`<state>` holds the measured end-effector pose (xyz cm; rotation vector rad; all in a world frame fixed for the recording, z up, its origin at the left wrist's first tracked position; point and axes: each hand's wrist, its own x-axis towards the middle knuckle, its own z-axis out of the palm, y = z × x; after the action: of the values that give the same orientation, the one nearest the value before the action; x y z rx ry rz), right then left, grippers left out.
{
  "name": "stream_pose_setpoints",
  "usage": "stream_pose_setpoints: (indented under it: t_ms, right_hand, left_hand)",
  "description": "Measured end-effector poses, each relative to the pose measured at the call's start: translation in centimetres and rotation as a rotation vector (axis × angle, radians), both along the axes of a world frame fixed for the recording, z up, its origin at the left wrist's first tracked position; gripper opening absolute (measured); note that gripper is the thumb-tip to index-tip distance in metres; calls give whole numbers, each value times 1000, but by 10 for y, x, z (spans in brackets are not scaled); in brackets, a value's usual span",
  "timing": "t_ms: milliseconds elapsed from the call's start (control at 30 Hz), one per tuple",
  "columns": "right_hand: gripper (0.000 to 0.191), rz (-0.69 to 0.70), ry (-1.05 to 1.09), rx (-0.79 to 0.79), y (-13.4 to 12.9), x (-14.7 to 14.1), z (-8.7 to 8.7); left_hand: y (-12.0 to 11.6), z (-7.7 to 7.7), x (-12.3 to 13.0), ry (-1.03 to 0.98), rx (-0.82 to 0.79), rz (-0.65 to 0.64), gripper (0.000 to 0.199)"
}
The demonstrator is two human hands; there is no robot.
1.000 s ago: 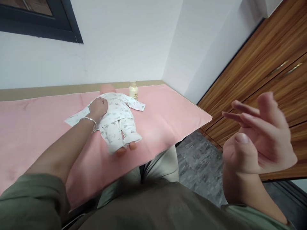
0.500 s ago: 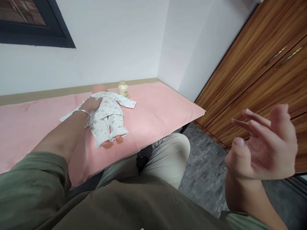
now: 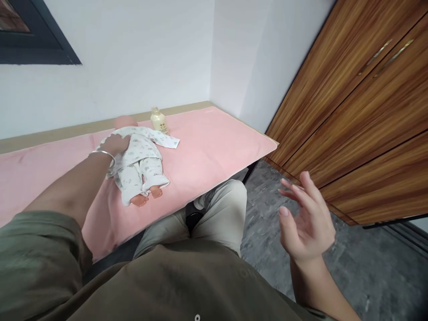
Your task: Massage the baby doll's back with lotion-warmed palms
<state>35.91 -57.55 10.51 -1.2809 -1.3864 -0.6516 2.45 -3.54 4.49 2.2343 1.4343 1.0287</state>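
A baby doll point(image 3: 142, 145) in a white patterned top and trousers lies on the pink mat point(image 3: 203, 142), its bare feet towards me. My left hand point(image 3: 115, 143), with a silver bangle at the wrist, is on the doll's upper body at its left side in view. The thumb lies over the top, while the other fingers are mostly hidden and look curled around the doll's side. Beside the doll's head stands a pale yellow bottle point(image 3: 159, 121). My right hand point(image 3: 307, 223) is in the air right of my knees, empty, fingers apart and loosely bent.
The mat covers a table against a white wall point(image 3: 143, 53). A dark-framed window point(image 3: 43, 49) is at upper left. Wooden cabinet doors point(image 3: 354, 98) with metal handles stand on the right, above a grey floor point(image 3: 264, 214). My knees point(image 3: 230, 200) are by the table's front edge.
My right hand has come down and inward, to the left. The whole view has shifted a little to the right. My left hand stays on the doll.
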Motion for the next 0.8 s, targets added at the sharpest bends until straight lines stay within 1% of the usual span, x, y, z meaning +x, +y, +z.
stream_pose_setpoints:
  t_ms: [67, 100, 133, 200, 267, 300, 400, 467, 500, 567, 600, 667, 800]
  right_hand:
    - [69, 29, 41, -61, -5, -8, -6]
    - [70, 46, 53, -81, -8, -12, -9]
    - [71, 63, 63, -100, -10, -16, -11]
    - [71, 99, 83, -143, -14, -23, -18]
    - [69, 125, 81, -213, -15, -28, -25]
    - [68, 137, 69, -260, -15, -31, -29]
    - [64, 198, 21, -407, -10, -39, -42]
    - [63, 263, -3, -481, -7, -47, -49]
    - [62, 290, -15, -510, -5, -50, -52]
    - [59, 326, -41, -551, -3, -57, -58]
    - [58, 335, -51, -565, -2, -60, -61]
    - [55, 339, -68, -590, -1, -65, -64]
    - [52, 350, -114, -606, -2, -73, -64]
  left_hand:
    - [-11, 4, 11, 1, -63, 191, 68]
    - [-19, 7, 18, 1, -78, 253, 74]
    - [-30, 10, 25, 2, -82, 288, 78]
    - [-59, 17, 37, 32, -109, 295, 86]
    - [-101, 23, 41, 64, -136, 285, 93]
    - [-126, 26, 39, 81, -149, 277, 93]
    - [-209, 28, 17, 128, -155, 274, 83]
    - [-259, 20, -5, 234, -177, 311, 81]
    - [-279, 14, -17, 253, -205, 350, 80]
    - [-306, -2, -40, 265, -259, 411, 79]
    - [-313, -11, -49, 268, -273, 448, 78]
    - [-320, -28, -65, 282, -273, 506, 77]
    - [-321, -54, -79, 294, -200, 563, 73]
